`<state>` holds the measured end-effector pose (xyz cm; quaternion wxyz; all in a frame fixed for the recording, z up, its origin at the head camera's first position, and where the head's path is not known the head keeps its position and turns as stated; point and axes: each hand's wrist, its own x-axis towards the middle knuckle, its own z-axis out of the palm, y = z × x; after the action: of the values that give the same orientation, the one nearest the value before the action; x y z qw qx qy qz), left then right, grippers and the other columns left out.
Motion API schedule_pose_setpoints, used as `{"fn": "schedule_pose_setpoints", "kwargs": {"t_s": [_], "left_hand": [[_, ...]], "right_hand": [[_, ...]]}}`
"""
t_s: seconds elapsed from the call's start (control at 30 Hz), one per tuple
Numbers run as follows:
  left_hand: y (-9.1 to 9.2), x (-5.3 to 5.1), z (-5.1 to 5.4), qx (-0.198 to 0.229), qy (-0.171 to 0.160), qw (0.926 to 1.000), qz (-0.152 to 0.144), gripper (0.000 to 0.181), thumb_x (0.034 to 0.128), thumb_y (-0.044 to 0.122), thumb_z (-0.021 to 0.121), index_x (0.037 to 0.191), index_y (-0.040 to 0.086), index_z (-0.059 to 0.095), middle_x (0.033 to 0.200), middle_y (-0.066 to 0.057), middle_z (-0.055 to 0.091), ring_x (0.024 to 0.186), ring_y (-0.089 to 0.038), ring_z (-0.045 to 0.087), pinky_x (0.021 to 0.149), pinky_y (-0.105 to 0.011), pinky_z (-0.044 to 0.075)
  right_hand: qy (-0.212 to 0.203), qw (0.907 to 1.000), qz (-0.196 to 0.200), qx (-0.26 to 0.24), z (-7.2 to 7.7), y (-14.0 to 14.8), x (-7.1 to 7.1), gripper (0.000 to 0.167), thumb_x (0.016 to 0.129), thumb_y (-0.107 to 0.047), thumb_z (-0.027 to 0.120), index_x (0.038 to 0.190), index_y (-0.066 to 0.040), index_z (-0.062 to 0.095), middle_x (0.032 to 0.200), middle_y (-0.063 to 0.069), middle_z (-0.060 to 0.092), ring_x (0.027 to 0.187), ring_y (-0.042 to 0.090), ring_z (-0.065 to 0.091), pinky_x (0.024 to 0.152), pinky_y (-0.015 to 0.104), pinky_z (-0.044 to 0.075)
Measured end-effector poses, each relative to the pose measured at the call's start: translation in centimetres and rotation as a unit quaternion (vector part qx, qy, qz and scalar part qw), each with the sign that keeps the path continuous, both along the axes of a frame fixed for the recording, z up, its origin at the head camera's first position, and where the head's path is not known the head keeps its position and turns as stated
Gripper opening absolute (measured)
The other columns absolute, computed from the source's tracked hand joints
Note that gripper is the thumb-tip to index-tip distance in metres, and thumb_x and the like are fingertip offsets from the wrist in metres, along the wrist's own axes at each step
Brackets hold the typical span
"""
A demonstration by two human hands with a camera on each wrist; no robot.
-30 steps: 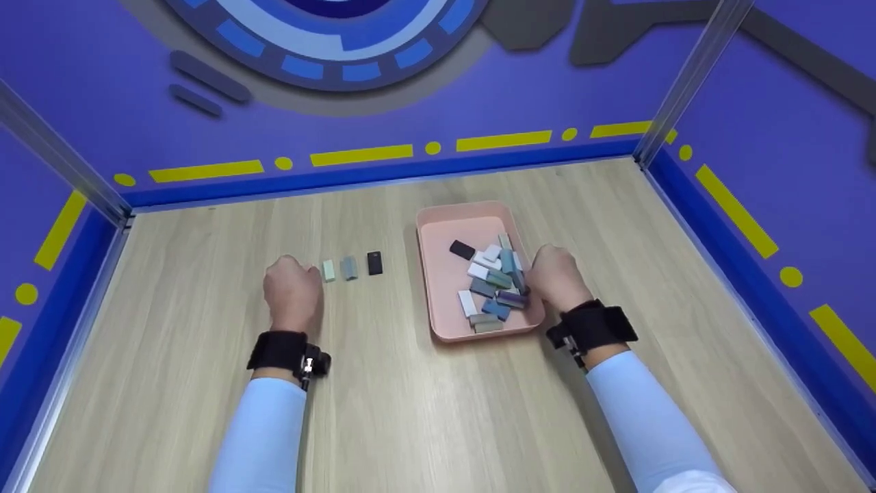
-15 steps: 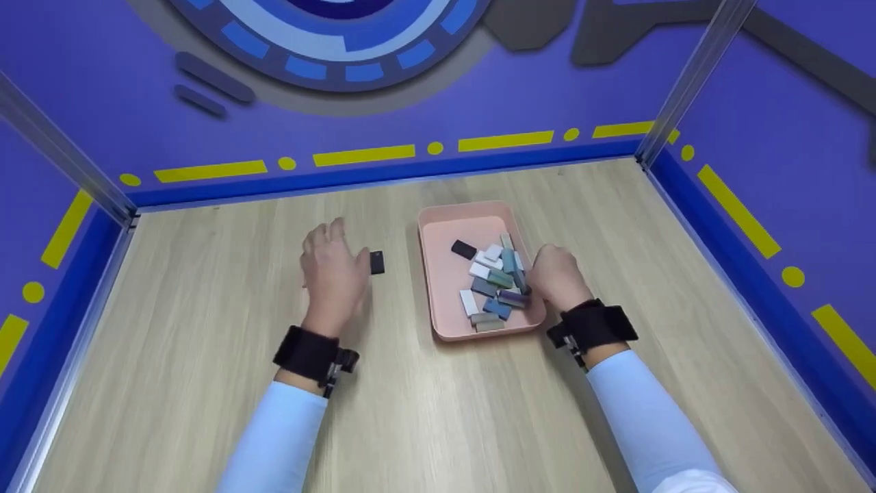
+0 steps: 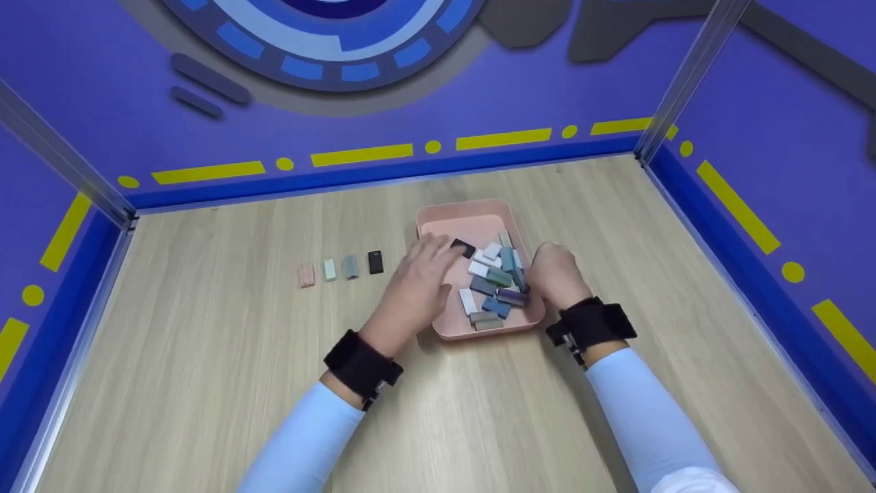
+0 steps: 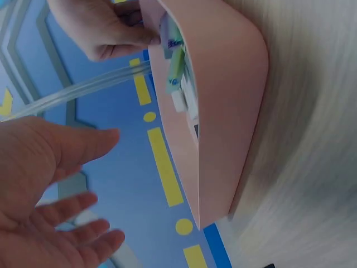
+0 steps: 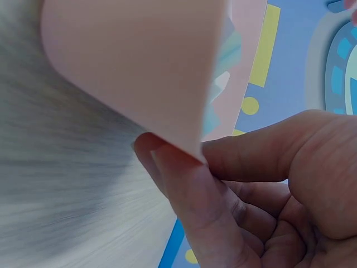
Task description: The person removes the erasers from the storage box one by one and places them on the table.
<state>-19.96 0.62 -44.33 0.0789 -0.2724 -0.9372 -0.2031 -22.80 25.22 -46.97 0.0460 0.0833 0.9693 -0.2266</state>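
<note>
Spread beneath everything: wood-grain table (image 3: 205, 356), cut off at the lower edge of the head view. Right of centre, pink tray (image 3: 465, 224), shallow, round-cornered, partly hidden along its left side by left hand (image 3: 419, 284), loosely spread, holding nothing. At the tray's right, right hand (image 3: 558, 275), pinching the rim between thumb and fingers. Inside, blocks (image 3: 499, 276) in white, green, blue, grey and black, mostly heaped rightward, some half covered, markings unreadable. Left of the tray, in a row: pink block (image 3: 306, 275), pale green block (image 3: 330, 270), grey-blue block (image 3: 351, 267), black block (image 3: 375, 261).
</note>
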Motion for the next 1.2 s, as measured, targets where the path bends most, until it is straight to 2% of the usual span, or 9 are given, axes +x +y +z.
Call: {"fn": "schedule_pose_setpoints", "kwargs": {"t_s": [0.13,0.27,0.4,0.47,0.63,0.8,0.93,1.1,1.2], "left_hand": [[1.5,-0.1,-0.9,-0.068,0.025,0.9952,-0.067,0.046,0.0833,-0.001,0.058,0.122,0.023,0.058,0.129,-0.001,0.054,0.129,-0.024,0.042,0.109,-0.044,0.031],[2.5,-0.4,-1.9,-0.124,0.028,0.9865,-0.103,0.034,0.0792,0.003,0.064,0.107,0.022,0.068,0.115,0.002,0.062,0.119,-0.023,0.048,0.107,-0.043,0.032],[3.1,-0.6,-2.9,-0.132,0.016,0.9834,-0.124,0.022,0.0734,0.019,0.074,0.095,0.018,0.070,0.104,0.003,0.065,0.114,-0.022,0.052,0.105,-0.041,0.036],[3.3,-0.7,-3.4,-0.129,0.010,0.9829,-0.131,0.017,0.0730,0.018,0.074,0.090,0.017,0.070,0.098,0.004,0.066,0.110,-0.021,0.054,0.101,-0.039,0.039],[3.6,-0.9,-4.1,-0.126,-0.024,0.9826,-0.134,0.019,0.0734,0.000,0.064,0.084,0.015,0.069,0.082,0.003,0.064,0.088,-0.017,0.057,0.079,-0.033,0.047],[3.6,-0.7,-4.2,-0.117,-0.056,0.9835,-0.126,0.023,0.0739,-0.004,0.060,0.082,0.016,0.068,0.075,0.003,0.059,0.072,-0.014,0.052,0.062,-0.031,0.042],[3.5,-0.6,-4.2,-0.116,-0.067,0.9836,-0.121,0.019,0.0775,-0.001,0.061,0.082,0.015,0.068,0.076,0.001,0.061,0.072,-0.013,0.053,0.062,-0.031,0.044],[3.3,-0.6,-4.2,-0.121,-0.056,0.9855,-0.105,0.012,0.0842,0.008,0.060,0.086,0.012,0.071,0.082,-0.003,0.066,0.079,-0.019,0.058,0.073,-0.033,0.049],[3.2,-0.6,-4.3,-0.127,-0.045,0.9864,-0.094,0.011,0.0843,0.011,0.061,0.085,0.012,0.072,0.082,-0.003,0.066,0.079,-0.021,0.058,0.073,-0.034,0.048]], "right_hand": [[0.009,0.9999,0.004,0.003,-0.1,0.2,-0.1,0.012,0.074,-0.007,0.057,0.066,-0.004,0.064,0.068,0.011,0.062,0.054,0.021,0.055,0.042,0.027,0.040],[0.027,0.9995,0.012,0.011,-0.2,0.3,-0.1,0.013,0.074,-0.009,0.058,0.063,-0.004,0.063,0.066,0.009,0.059,0.058,0.021,0.051,0.045,0.028,0.038],[0.028,0.9995,0.010,0.012,-0.2,0.3,0.0,0.013,0.073,-0.008,0.058,0.061,-0.005,0.062,0.064,0.007,0.056,0.059,0.022,0.048,0.045,0.028,0.036],[0.022,0.9996,0.009,0.014,-0.1,0.2,0.0,0.012,0.073,-0.008,0.058,0.062,-0.005,0.062,0.065,0.007,0.057,0.058,0.022,0.049,0.044,0.028,0.036],[0.008,0.9998,0.011,0.016,0.0,0.2,0.0,0.010,0.072,-0.006,0.057,0.065,-0.004,0.064,0.068,0.009,0.058,0.060,0.022,0.049,0.046,0.027,0.037],[0.011,0.9998,0.009,0.015,0.1,0.2,0.0,0.011,0.073,-0.007,0.058,0.064,-0.004,0.064,0.067,0.009,0.058,0.058,0.022,0.049,0.045,0.027,0.037],[0.012,0.9997,0.008,0.018,0.0,0.1,0.0,0.012,0.075,-0.007,0.058,0.065,-0.004,0.064,0.067,0.009,0.058,0.058,0.022,0.049,0.044,0.027,0.036],[0.023,0.9995,0.011,0.016,-0.1,0.2,0.0,0.012,0.073,-0.006,0.057,0.064,-0.004,0.064,0.066,0.008,0.057,0.057,0.021,0.048,0.044,0.028,0.035],[0.028,0.9994,0.012,0.015,-0.2,0.2,-0.1,0.012,0.073,-0.008,0.058,0.062,-0.005,0.063,0.065,0.008,0.057,0.058,0.022,0.049,0.045,0.028,0.035]]}}
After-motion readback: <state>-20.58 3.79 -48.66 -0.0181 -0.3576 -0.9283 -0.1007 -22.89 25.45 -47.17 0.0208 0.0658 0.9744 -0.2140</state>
